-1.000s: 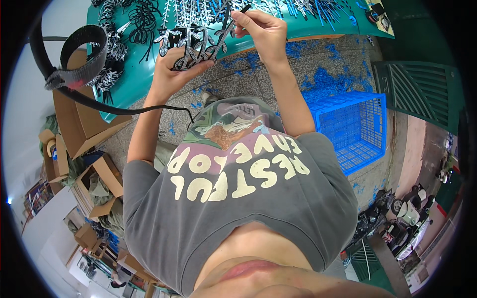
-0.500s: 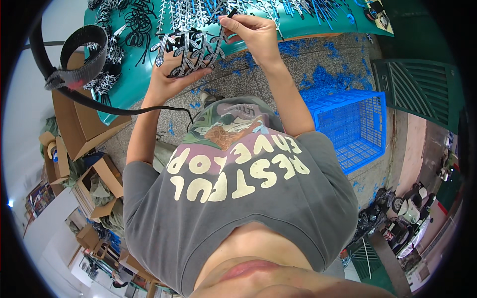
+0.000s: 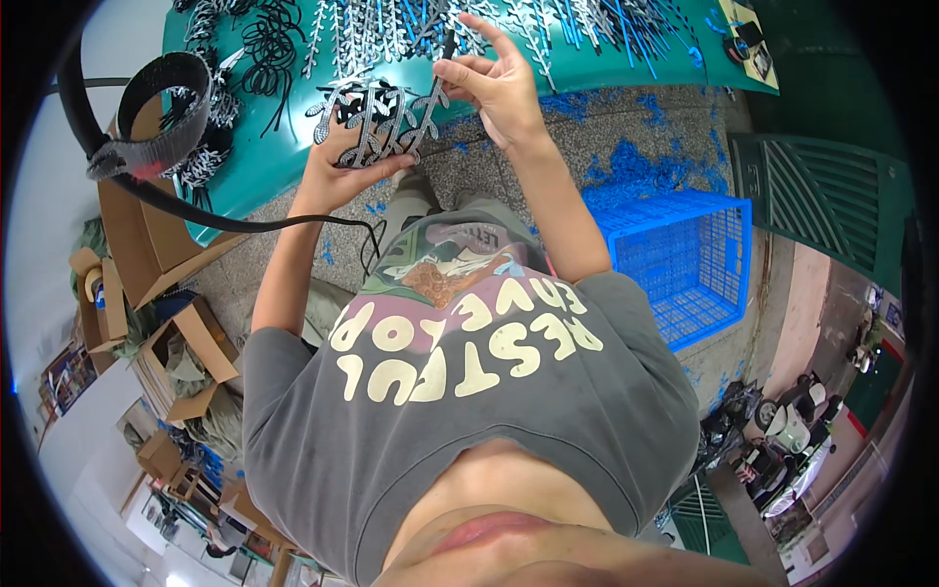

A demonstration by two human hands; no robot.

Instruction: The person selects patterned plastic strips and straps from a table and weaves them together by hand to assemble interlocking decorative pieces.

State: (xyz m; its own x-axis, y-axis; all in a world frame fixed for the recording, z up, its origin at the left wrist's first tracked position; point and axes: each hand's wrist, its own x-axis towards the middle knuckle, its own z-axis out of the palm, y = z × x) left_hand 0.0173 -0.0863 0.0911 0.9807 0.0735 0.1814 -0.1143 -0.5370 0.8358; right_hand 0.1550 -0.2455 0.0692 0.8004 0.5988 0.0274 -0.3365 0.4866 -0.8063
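My left hand [image 3: 337, 174] is closed on a sparkly silver-and-black leaf-patterned strip [image 3: 368, 135], which is wound in several turns around its fingers. Most of those fingers are hidden behind the turns; the thumb lies along the strip's lower edge. One end of the strip rises to my right hand [image 3: 504, 98], where a plain black tip shows near the thumb and bent fingers. That hand's index finger stretches upward, away from the thumb. Both hands are over the near edge of a green table [image 3: 264, 161].
More silver leaf strips [image 3: 381, 34] and blue-and-black strips [image 3: 636, 34] lie along the table. Black cord bundles [image 3: 269, 49] are at its left. A black ring on a cable arm [image 3: 164, 108] hangs nearby. A blue crate [image 3: 680, 269] stands on the scrap-strewn floor; cardboard boxes [image 3: 147, 230] are left.
My right index finger has straightened upward from its earlier pinch, and that hand has shifted slightly left. My left hand, with the wound strip, has moved a little toward me.
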